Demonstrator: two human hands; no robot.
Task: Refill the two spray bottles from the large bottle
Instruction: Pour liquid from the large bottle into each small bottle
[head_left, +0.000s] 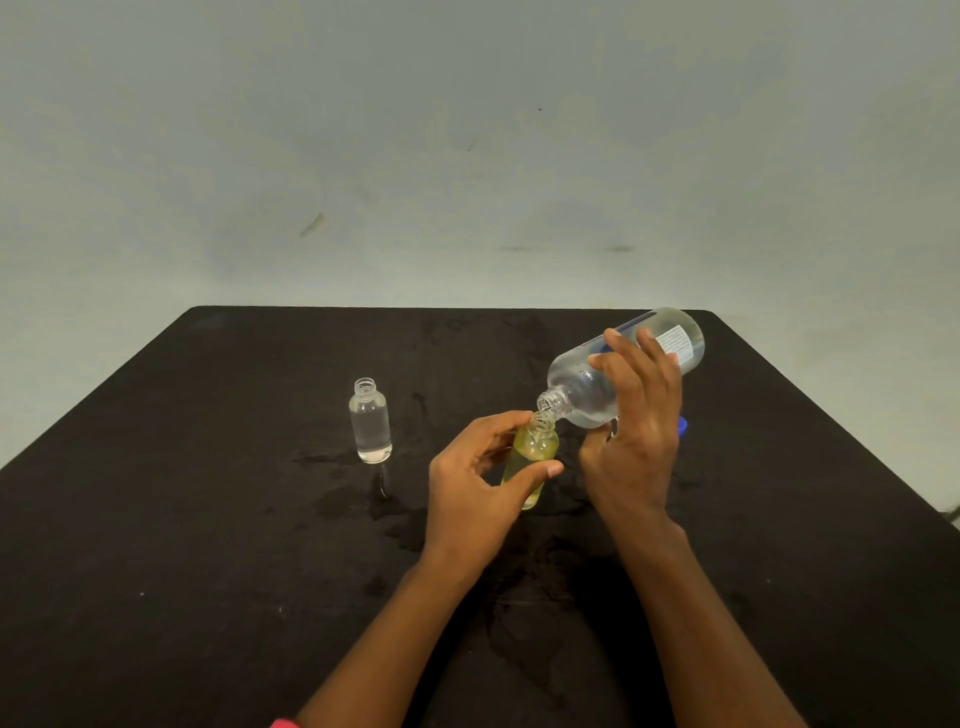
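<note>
My right hand grips the large clear bottle, tipped down to the left so its open mouth touches the neck of a small yellowish spray bottle. My left hand holds that small bottle upright on the black table, thumb and fingers around its body. It holds pale yellow liquid. A second small clear spray bottle stands uncapped to the left, apart from both hands, nearly full of clear liquid.
A blue cap peeks out behind my right hand. Wet patches darken the cloth around and in front of the bottles. A pale wall rises behind the table's far edge.
</note>
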